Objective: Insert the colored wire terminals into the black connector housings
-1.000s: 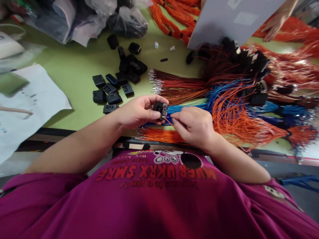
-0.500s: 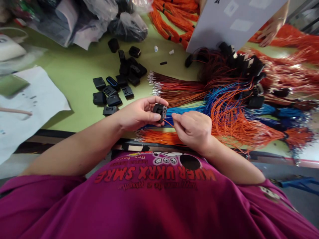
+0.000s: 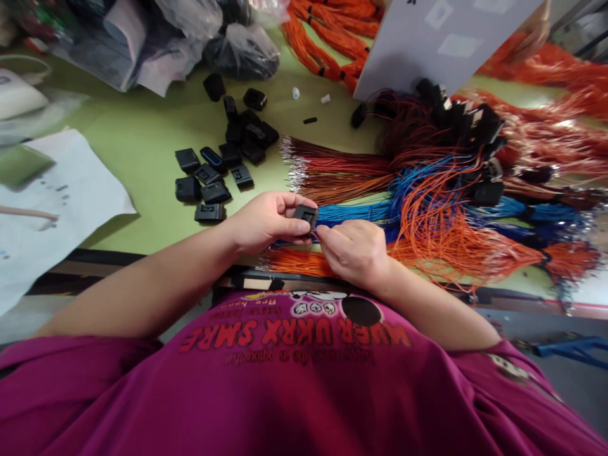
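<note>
My left hand (image 3: 266, 221) is closed on a small black connector housing (image 3: 305, 217), thumb on its near face and fingers behind. My right hand (image 3: 358, 250) is closed in a pinch, its fingertips right up against the housing's right edge. A thin wire is in that pinch; its colour is mostly hidden by the fingers. Below and behind both hands lie blue wires (image 3: 354, 213) and a bundle of orange wires (image 3: 299, 261). Brown wires (image 3: 346, 166) with metal-tipped ends spread just beyond them.
Loose black housings (image 3: 216, 192) lie in a cluster to the left. A pale board (image 3: 427, 47) stands at the back right, with another person's blurred arm (image 3: 536, 31) beside it. Plastic bags (image 3: 251, 50) and a white sheet (image 3: 90, 183) are on the left.
My right hand has moved left, bringing its fingertips up to the housing. The housing has turned slightly in my left hand. The other person's hand behind the board has shifted upward.
</note>
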`<state>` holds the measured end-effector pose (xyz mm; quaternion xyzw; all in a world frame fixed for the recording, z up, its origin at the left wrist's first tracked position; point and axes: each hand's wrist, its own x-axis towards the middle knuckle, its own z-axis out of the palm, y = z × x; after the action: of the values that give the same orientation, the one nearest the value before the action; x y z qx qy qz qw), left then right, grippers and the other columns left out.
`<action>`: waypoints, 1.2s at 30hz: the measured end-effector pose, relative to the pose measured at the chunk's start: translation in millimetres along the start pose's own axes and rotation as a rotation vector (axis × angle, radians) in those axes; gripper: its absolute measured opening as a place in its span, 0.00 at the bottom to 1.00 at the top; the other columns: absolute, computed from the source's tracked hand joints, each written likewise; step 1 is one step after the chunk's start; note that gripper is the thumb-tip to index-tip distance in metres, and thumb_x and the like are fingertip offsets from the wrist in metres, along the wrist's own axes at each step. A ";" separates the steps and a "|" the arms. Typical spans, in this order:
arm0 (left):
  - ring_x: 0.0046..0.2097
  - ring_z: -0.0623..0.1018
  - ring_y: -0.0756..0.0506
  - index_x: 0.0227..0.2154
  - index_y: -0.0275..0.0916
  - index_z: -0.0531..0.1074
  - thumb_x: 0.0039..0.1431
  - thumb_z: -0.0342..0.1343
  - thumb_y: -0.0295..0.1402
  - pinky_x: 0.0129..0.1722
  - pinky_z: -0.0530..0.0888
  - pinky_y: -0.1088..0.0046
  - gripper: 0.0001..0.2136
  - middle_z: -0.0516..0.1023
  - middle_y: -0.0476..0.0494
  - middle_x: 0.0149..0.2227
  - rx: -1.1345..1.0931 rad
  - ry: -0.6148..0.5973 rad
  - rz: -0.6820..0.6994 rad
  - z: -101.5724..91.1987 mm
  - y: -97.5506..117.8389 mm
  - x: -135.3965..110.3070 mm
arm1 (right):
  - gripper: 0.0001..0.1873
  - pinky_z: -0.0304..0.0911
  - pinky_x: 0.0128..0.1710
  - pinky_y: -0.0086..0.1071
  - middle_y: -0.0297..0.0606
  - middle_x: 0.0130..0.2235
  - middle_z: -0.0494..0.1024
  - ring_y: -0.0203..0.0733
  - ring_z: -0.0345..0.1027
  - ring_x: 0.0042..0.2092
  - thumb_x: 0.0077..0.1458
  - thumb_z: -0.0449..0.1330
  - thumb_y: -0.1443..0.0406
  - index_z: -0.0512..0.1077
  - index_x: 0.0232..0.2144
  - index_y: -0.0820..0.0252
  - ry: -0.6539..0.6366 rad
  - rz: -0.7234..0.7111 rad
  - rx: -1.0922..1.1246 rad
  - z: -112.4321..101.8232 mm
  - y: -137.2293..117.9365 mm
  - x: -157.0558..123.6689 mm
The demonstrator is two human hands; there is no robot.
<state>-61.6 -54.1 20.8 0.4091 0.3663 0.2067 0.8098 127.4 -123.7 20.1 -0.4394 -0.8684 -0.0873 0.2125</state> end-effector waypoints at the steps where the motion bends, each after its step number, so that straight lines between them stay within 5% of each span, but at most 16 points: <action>1: 0.29 0.80 0.48 0.42 0.33 0.69 0.38 0.71 0.29 0.32 0.79 0.72 0.26 0.79 0.46 0.32 -0.002 0.000 -0.003 0.7 -0.4 0.0 | 0.16 0.45 0.26 0.32 0.32 0.19 0.70 0.33 0.55 0.22 0.60 0.49 0.67 0.72 0.24 0.59 -0.014 -0.006 -0.011 1.4 -1.5 0.0; 6: 0.30 0.80 0.50 0.42 0.33 0.70 0.41 0.69 0.27 0.34 0.79 0.73 0.23 0.80 0.47 0.32 0.011 0.018 0.011 -0.7 -2.8 1.0 | 0.16 0.45 0.27 0.32 0.35 0.20 0.73 0.34 0.58 0.23 0.60 0.48 0.66 0.72 0.24 0.60 -0.104 0.092 0.001 7.1 -5.8 0.6; 12: 0.32 0.81 0.48 0.43 0.33 0.69 0.42 0.68 0.26 0.35 0.79 0.72 0.22 0.80 0.45 0.33 0.026 0.011 0.026 -0.8 -2.4 1.3 | 0.11 0.53 0.28 0.27 0.34 0.25 0.76 0.32 0.64 0.25 0.57 0.51 0.65 0.71 0.27 0.61 -0.067 0.303 0.336 8.7 -2.1 1.5; 22: 0.31 0.78 0.50 0.40 0.33 0.70 0.39 0.68 0.25 0.35 0.78 0.69 0.22 0.78 0.46 0.32 0.073 0.055 0.031 0.9 -7.8 5.4 | 0.15 0.53 0.27 0.28 0.37 0.24 0.75 0.35 0.65 0.24 0.60 0.47 0.65 0.71 0.28 0.62 -0.145 0.270 0.233 21.1 -7.2 -3.4; 29: 0.31 0.77 0.50 0.42 0.32 0.70 0.38 0.69 0.25 0.35 0.77 0.70 0.24 0.78 0.46 0.32 0.092 0.082 0.048 3.4 -3.9 4.4 | 0.10 0.56 0.30 0.26 0.34 0.27 0.76 0.32 0.66 0.27 0.57 0.52 0.65 0.71 0.29 0.61 -0.121 0.359 0.401 15.1 -1.5 -0.9; 36: 0.32 0.77 0.51 0.40 0.32 0.71 0.37 0.69 0.26 0.37 0.76 0.71 0.23 0.77 0.48 0.32 0.165 0.073 0.085 0.9 -7.3 5.5 | 0.14 0.52 0.28 0.28 0.37 0.25 0.74 0.35 0.64 0.25 0.59 0.47 0.65 0.70 0.29 0.62 -0.183 0.302 0.266 20.9 -7.1 -2.0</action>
<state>-57.2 -55.3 12.9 0.4818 0.3935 0.2248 0.7500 116.7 -122.4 0.7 -0.5388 -0.8121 0.1011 0.1999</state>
